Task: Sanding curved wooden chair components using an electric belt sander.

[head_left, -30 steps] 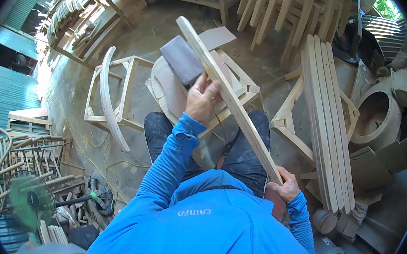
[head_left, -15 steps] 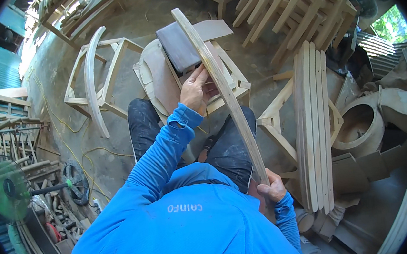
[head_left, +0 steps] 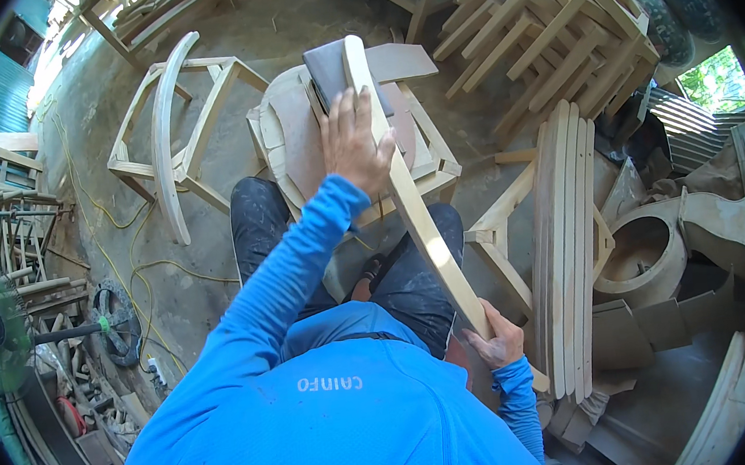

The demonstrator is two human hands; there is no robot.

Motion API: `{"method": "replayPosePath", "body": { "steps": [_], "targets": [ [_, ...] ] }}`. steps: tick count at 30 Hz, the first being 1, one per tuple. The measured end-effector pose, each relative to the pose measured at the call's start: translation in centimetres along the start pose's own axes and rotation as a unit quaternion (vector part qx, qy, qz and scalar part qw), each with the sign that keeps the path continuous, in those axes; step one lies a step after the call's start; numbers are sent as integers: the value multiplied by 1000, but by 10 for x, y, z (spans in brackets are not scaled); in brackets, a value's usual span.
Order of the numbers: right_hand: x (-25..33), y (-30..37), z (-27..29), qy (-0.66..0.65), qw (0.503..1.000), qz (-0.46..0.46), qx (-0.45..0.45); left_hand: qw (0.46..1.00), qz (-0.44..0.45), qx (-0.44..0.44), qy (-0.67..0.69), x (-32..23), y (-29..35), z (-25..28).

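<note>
Two grips [head_left: 355, 149] [head_left: 501, 341] on one slat [head_left: 421, 219], one block [head_left: 327, 71]

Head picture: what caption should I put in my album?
Right hand grips a long wooden bar; left hand lies open against it.

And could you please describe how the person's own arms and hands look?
Both arms wear long, bright blue sleeves: the left sleeve is wrinkled in many folds down to the wrist, and the right sleeve matches it and is creased near the cuff. The left hand and right hand are ungloved. I see no printing on either sleeve.
</note>
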State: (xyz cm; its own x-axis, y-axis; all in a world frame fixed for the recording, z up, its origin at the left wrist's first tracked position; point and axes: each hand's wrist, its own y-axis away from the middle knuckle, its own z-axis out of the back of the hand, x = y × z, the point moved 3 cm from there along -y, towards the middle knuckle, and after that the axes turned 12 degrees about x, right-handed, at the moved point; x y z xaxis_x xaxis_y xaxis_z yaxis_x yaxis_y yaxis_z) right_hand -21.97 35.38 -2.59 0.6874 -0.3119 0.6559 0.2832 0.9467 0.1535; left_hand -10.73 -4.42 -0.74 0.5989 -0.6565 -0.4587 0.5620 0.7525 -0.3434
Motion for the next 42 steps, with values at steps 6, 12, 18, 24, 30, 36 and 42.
{"method": "replayPosePath", "body": {
  "steps": [6,12,18,24,30,36,42],
  "targets": [
    [-14,23,-1,115,993,3,-19,975,51,174,-130,42,-62,-27],
    [-22,31,-6,133,991,-11,29,968,25,199,-152,48,-64,-56],
    [-10,-41,3,148,988,15,46,974,70,136,-167,95,-126,-61],
    [18,-81,4,154,987,11,47,974,128,134,-132,138,-169,-55],
    [-17,11,-6,114,991,13,73,964,38,146,-220,83,-94,-65],
    [-18,28,4,120,989,-17,88,968,48,160,-187,65,-81,-71],
    [5,-49,-1,121,990,24,62,967,59,161,-190,127,-156,-52]
  ]
}}
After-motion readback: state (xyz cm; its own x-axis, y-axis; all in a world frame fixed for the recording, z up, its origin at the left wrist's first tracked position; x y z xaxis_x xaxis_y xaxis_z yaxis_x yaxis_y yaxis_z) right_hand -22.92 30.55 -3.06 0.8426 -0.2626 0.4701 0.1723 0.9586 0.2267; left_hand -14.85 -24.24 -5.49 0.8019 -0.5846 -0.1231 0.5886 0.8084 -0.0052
